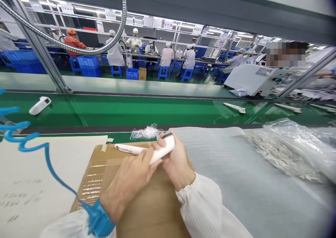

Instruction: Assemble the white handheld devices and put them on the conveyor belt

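Observation:
Both hands are closed around a white handheld device with a dark patch near its upper end, held tilted above a cardboard sheet or box. My left hand grips its lower part from the left. Round its upper end wrap the fingers of my right hand. A slim white plastic part lies at the far edge of the cardboard, just beyond my left fingers. Beyond it is a small heap of crumpled clear plastic. My left wrist wears a blue strap.
A blue coiled cord runs from the strap to the left. Across the bench passes a green conveyor, carrying a white device and several slim white parts. At right, a clear bag of small white pieces rests on grey sheeting.

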The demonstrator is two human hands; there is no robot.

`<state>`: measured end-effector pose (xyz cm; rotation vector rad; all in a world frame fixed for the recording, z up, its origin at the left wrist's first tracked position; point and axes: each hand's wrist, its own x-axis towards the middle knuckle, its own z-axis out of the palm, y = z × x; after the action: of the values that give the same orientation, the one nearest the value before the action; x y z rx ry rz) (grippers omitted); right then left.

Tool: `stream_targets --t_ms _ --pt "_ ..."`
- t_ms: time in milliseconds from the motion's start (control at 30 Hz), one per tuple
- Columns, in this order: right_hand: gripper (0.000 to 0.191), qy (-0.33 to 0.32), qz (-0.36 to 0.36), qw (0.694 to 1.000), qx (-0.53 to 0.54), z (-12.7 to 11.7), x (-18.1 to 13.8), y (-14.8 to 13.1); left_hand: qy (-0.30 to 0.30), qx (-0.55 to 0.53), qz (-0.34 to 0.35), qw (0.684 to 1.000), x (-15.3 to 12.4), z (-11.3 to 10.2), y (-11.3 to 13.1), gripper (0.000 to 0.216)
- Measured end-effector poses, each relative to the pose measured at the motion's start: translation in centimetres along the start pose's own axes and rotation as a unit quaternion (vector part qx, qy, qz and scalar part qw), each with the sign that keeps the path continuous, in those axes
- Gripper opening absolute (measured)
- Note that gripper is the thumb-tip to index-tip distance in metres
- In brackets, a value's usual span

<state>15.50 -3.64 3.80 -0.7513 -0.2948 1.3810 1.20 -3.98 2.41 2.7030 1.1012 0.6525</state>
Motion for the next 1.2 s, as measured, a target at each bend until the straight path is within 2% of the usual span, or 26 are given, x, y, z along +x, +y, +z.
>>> stream_targets --t_ms 67,100,233,300,367,467,567,633,667,767,833,867,967,1033,1100,1167,1200 --pt "0.041 0.010 0.023 0.999 0.037 0.0 -0.2 -0.4 -0.006 0.044 0.043 0.998 -0.2 0.3 0.1 0.041" --pt "0.040 -0.011 0.032 0.998 0.048 0.1 -0.3 -0.7 0.007 0.059 0.044 0.997 -0.2 0.3 0.0 0.040" --pt "0.033 -0.157 0.050 0.986 0.037 0.9 -1.1 -1.1 0.116 0.049 -0.060 0.990 0.0 -0.5 -0.7 0.033" --pt "0.033 -0.188 0.047 0.981 -0.006 1.3 -1.6 -0.5 0.172 -0.002 -0.094 0.981 0.2 -1.1 -0.7 0.043" --pt "0.031 -0.183 0.037 0.981 -0.041 1.6 -2.0 0.6 0.197 -0.051 -0.086 0.975 0.3 -1.4 -0.4 0.051" --pt "0.029 -0.136 0.025 0.989 -0.046 1.9 -2.5 2.1 0.214 -0.063 -0.053 0.973 0.2 -1.4 0.4 0.036" --pt "0.030 -0.100 0.028 0.993 -0.047 2.2 -2.8 2.7 0.238 -0.051 -0.045 0.969 0.0 -1.3 0.8 0.032" --pt "0.033 -0.105 0.033 0.992 -0.058 2.0 -2.6 2.4 0.192 -0.071 -0.058 0.977 0.1 -1.8 0.3 0.037" --pt "0.036 -0.113 0.035 0.990 -0.071 1.9 -2.4 2.0 0.145 -0.087 -0.066 0.983 0.3 -2.4 -0.3 0.040" --pt "0.047 -0.099 -0.018 0.976 -0.195 0.7 -1.5 0.1 -0.051 -0.147 -0.109 0.982 1.8 -5.6 -3.8 0.042" --pt "0.048 -0.060 -0.098 0.930 -0.350 -0.3 -0.9 -1.3 -0.181 -0.193 -0.169 0.949 3.6 -8.2 -7.3 0.042" --pt "0.046 -0.051 -0.125 0.893 -0.430 -0.8 -0.8 -1.9 -0.196 -0.186 -0.201 0.941 4.6 -9.5 -9.1 0.045" --pt "0.046 -0.111 -0.106 0.776 -0.611 -1.8 -0.9 -2.5 -0.090 -0.052 -0.247 0.963 7.6 -11.7 -14.0 0.049" --pt "0.048 -0.148 -0.092 0.708 -0.684 -2.0 -1.3 -1.8 -0.023 0.003 -0.276 0.961 9.0 -11.5 -16.6 0.047" --pt "0.040 -0.139 -0.114 0.644 -0.744 -1.9 -1.6 -0.5 0.013 0.032 -0.307 0.951 9.6 -10.4 -18.5 0.042" --pt "0.028 -0.113 -0.137 0.604 -0.777 -1.7 -1.6 0.6 0.024 0.047 -0.328 0.943 9.8 -9.1 -19.8 0.038" --pt "0.026 -0.102 -0.145 0.604 -0.777 -1.6 -1.5 1.0 0.025 0.051 -0.333 0.941 9.8 -8.5 -20.1 0.035"
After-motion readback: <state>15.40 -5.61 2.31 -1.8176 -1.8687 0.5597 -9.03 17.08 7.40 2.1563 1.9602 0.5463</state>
